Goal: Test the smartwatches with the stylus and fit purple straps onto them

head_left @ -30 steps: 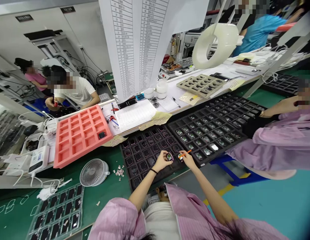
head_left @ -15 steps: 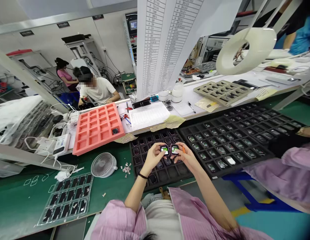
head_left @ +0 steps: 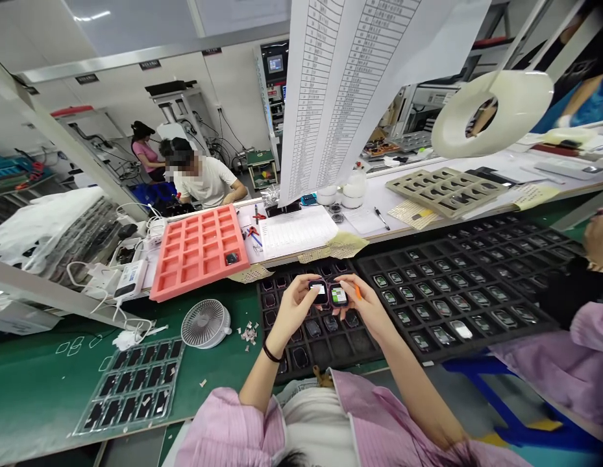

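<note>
Watches (head_left: 339, 296), two of them, rounded squares with dark frames, are held up side by side above a black tray (head_left: 321, 354). The left hand (head_left: 294, 305) is clamped on one, its screen black with a white patch; the right hand (head_left: 370, 310) grips the other, lit white and green, plus one orange stick (head_left: 358, 292). Farther left are one fan (head_left: 206, 323) on the green desk (head_left: 33, 383) and one pink tray (head_left: 200, 250) holding a single dark piece (head_left: 232, 258).

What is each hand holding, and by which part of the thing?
Left hand: a small device, by its left edge. Right hand: a second device, by its right edge, and an orange stick, exact grip unclear.
</note>
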`<state>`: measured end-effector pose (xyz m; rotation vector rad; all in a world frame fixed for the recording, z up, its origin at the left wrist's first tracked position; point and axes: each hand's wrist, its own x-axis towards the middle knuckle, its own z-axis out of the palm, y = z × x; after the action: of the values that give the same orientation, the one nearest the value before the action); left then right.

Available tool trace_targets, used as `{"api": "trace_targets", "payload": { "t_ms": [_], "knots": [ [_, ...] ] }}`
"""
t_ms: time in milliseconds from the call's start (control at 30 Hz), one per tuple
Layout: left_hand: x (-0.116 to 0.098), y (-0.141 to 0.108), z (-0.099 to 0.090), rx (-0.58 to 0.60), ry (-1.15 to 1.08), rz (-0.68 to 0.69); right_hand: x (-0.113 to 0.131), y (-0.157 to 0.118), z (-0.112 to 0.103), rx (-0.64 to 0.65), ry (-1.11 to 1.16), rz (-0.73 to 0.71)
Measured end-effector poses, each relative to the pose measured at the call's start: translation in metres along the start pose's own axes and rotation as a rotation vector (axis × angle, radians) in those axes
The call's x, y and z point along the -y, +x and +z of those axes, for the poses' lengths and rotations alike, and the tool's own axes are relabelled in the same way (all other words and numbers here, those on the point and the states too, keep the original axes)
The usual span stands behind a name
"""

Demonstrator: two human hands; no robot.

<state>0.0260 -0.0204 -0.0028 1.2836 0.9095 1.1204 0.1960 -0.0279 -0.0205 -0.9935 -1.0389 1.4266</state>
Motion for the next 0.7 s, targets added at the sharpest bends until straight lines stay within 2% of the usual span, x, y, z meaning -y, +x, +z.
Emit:
{"api": "trace_targets", "payload": {
  "t_ms": [300, 700],
  "knots": [
    [0.0022, 0.0032, -0.0033, -0.040, 0.059, 0.042, 0.0046, 0.0019, 0.0014, 0.141, 0.045, -0.036],
    [-0.0031, 0.0066, -0.0074, -0.023, -0.001, -0.022, 0.0054, 0.0062, 0.0022, 0.075, 0.017, -0.053]
  ]
}}
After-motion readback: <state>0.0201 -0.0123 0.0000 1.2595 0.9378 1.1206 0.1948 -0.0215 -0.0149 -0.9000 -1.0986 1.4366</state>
